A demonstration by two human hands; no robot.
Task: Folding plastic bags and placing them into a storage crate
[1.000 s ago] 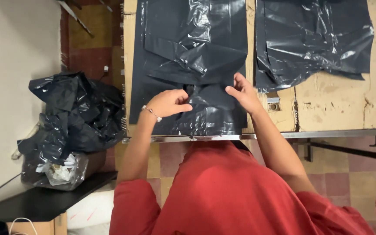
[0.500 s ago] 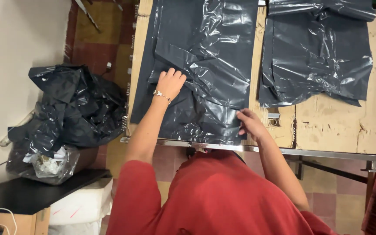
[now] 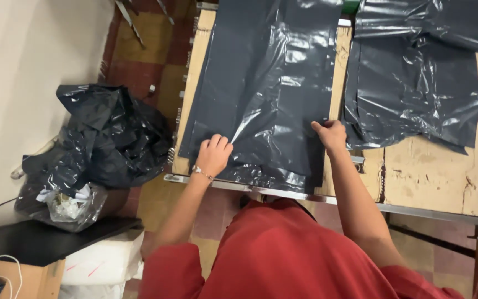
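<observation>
A large dark grey plastic sheet (image 3: 266,83) lies flat on the worn wooden counter (image 3: 427,171), running from the far end down to the near metal edge rail (image 3: 239,187). The left hand (image 3: 213,155) rests palm-down on the sheet's near left part, fingers curled loosely and spread on the film, gripping nothing. The right hand (image 3: 332,134) sits at the sheet's near right edge, fingers closed narrowly in a pinch on the film where it meets the bare wood. A thin bracelet (image 3: 201,173) circles the left wrist.

The work in hand looks like flattening and squaring this sheet. To do it well, the left palm should stay pressed as an anchor while the right draws the edge outward with an even, low pull, so the creases near the middle run out rather than bunching. Thin film stretches and slides easily, so a light, steady tug seems safer than a jerk, and the near hem should be kept parallel to the rail.

A 2nd, more crumpled dark plastic sheet (image 3: 416,77) lies just beside it on the right, apart from both hands. On the floor to the left, well apart, sits a heap of crumpled black plastic (image 3: 100,138) over a clear bag of scraps (image 3: 65,202).
</observation>
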